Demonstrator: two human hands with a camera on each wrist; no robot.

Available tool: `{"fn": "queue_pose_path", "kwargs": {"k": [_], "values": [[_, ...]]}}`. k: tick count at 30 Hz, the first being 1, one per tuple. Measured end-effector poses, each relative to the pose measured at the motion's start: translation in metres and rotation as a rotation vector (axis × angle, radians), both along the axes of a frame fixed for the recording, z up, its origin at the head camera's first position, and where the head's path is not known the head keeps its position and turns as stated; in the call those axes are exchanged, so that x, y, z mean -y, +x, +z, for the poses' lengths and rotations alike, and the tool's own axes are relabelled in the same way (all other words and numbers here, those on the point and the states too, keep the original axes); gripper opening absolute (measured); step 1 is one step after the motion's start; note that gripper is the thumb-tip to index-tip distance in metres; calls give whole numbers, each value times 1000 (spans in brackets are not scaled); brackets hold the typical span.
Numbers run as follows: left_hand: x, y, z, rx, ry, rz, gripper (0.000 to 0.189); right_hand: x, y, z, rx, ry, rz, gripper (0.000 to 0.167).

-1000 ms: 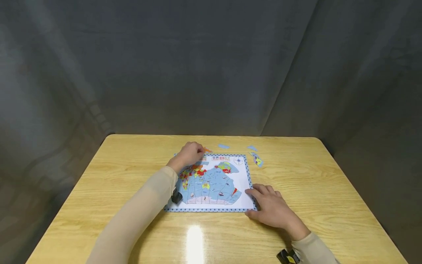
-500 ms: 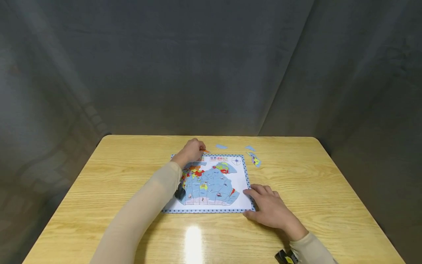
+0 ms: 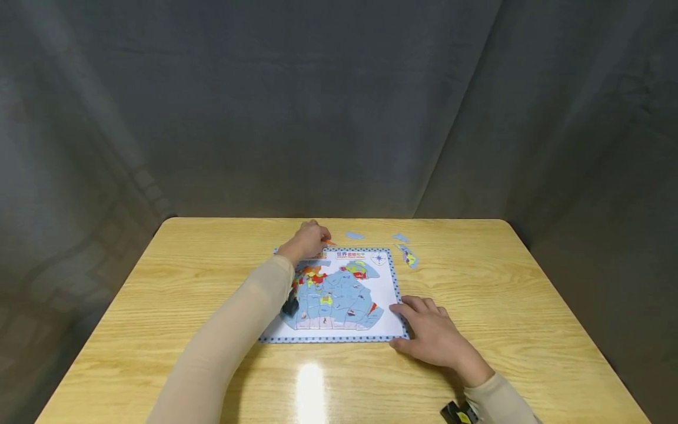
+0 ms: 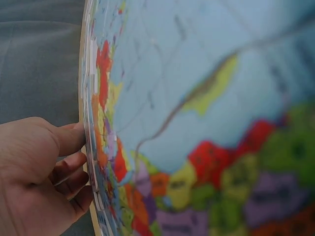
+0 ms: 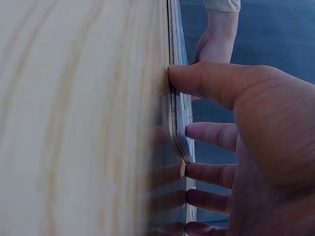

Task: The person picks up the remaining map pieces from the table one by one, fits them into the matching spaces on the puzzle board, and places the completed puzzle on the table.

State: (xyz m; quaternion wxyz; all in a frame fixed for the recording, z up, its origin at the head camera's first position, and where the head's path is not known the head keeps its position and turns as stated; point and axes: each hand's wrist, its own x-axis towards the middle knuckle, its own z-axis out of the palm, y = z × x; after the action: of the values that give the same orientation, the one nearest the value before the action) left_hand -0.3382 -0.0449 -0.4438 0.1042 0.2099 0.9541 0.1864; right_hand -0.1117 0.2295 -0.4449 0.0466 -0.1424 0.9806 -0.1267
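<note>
A world-map jigsaw puzzle (image 3: 339, 297) lies on the table, its joined pieces filling much of a white board with a blue dotted border (image 3: 339, 339). My left hand (image 3: 307, 240) reaches over the board's far left edge, and its curled fingers pinch at an orange puzzle piece (image 3: 329, 242) on the table; most of that piece is hidden. In the left wrist view, the thumb and curled fingers (image 4: 74, 169) show behind the map. My right hand (image 3: 431, 333) rests at the board's near right corner, fingers spread and fairly straight on the border, thumb beside the edge.
Loose blue puzzle pieces lie beyond the board, one (image 3: 354, 235) near its middle and another (image 3: 401, 237) farther right. A blue, yellow and purple piece (image 3: 407, 256) lies by the right border. A grey curtain (image 3: 339, 118) hangs behind the wooden table (image 3: 503, 282).
My left hand has shifted slightly forward and right, covering more of the orange piece. My right hand stays at the corner. The whole view has slid a little.
</note>
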Motion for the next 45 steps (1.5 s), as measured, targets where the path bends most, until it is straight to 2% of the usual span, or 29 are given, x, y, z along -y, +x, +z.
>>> {"fn": "queue_pose_path", "kwargs": {"k": [8, 15, 23, 27, 33, 37, 40, 42, 45], "values": [[4, -2, -1, 1, -12, 35, 11, 1, -1, -3, -7, 1, 11, 65], [7, -1, 3, 65, 151, 64, 12, 1, -3, 0, -6, 2, 12, 65], [17, 2, 13, 54, 274, 81, 10, 1, -4, 2, 11, 1, 6, 65], [18, 9, 19, 62, 305, 64, 8, 1, -6, 2, 10, -3, 10, 65], [15, 25, 22, 59, 277, -23, 7, 1, -7, 2, 8, -1, 12, 66], [12, 35, 23, 49, 254, -48, 6, 1, -8, 2, 4, -3, 14, 65], [10, 41, 23, 91, 254, -44, 8, 1, -8, 2, 0, -4, 16, 64], [8, 45, 23, 144, 265, -35, 9, 1, -8, 2, 1, -4, 17, 64], [7, 48, 23, 171, 256, -35, 11, 0, -8, 2, 2, -2, 18, 64]]}}
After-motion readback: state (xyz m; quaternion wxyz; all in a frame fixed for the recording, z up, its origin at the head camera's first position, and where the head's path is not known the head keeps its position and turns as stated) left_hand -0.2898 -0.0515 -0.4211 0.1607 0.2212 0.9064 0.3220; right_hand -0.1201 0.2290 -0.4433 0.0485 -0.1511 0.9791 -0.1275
